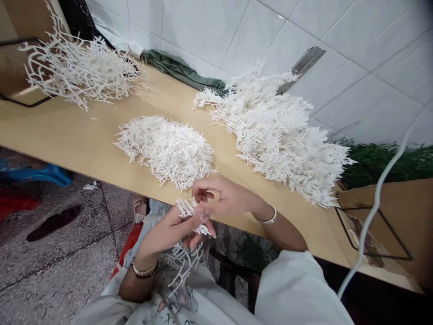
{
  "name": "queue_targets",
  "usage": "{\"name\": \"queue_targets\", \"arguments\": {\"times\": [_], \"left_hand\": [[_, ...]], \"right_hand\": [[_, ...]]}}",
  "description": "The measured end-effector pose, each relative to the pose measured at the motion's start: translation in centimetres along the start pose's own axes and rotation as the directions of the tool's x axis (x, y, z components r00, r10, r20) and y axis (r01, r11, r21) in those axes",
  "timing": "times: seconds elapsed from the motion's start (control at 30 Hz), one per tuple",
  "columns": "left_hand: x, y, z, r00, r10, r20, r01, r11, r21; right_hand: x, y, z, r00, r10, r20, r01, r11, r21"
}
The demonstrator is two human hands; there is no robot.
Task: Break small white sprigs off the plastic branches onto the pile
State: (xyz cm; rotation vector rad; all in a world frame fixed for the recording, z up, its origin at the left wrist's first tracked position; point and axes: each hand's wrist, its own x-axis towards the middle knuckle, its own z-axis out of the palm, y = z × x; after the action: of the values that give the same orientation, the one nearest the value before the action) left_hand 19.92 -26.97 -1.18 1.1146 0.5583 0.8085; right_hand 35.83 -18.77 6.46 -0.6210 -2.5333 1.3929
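Head view: your left hand [172, 231] closes on white branched sprigs [185, 207] by the table [84, 135]; your right hand [225, 194] curls over them, hold unclear. Judged mid-work; left heap [86, 72], middle heap [169, 149], right heap [270, 131]: finished share unclear.

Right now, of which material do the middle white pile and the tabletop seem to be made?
Middle white pile: probably matte plastic, as its thin pieces look evenly white without strong shine.
Tabletop: perhaps smooth wood or laminate, judging by its flat, tan surface.

White tile wall [352, 85] behind pale table [81, 135], speckled grey floor [74, 266] below.
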Motion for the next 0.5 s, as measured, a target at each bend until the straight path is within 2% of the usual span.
{"name": "queue_targets", "arguments": {"times": [0.07, 0.13, 0.3, 0.4, 0.5], "left_hand": [[0.0, 0.1, -0.1, 1.000, -0.010, 0.021, 0.010, 1.000, 0.004], [-0.1, 0.0, -0.1, 0.997, -0.034, 0.063, 0.035, 0.999, -0.019], [-0.6, -0.5, -0.6, 0.975, -0.015, 0.223, 0.041, 0.993, -0.112], [-0.7, -0.8, -1.1, 0.941, 0.080, 0.329, -0.033, 0.989, -0.147], [-0.3, -1.1, -1.5, 0.895, 0.185, 0.405, -0.106, 0.972, -0.209]], "right_hand": [[-0.2, -0.5, 0.6, 0.994, 0.040, 0.102, -0.043, 0.999, 0.030], [-0.2, -0.6, 1.0, 0.987, 0.036, 0.154, -0.050, 0.995, 0.088], [0.3, -0.6, 1.7, 0.991, -0.078, 0.108, 0.044, 0.956, 0.289], [0.4, -0.7, 2.5, 0.987, -0.109, 0.120, 0.046, 0.896, 0.441], [0.2, -0.5, 3.6, 0.993, -0.077, 0.086, 0.009, 0.795, 0.607]]}}
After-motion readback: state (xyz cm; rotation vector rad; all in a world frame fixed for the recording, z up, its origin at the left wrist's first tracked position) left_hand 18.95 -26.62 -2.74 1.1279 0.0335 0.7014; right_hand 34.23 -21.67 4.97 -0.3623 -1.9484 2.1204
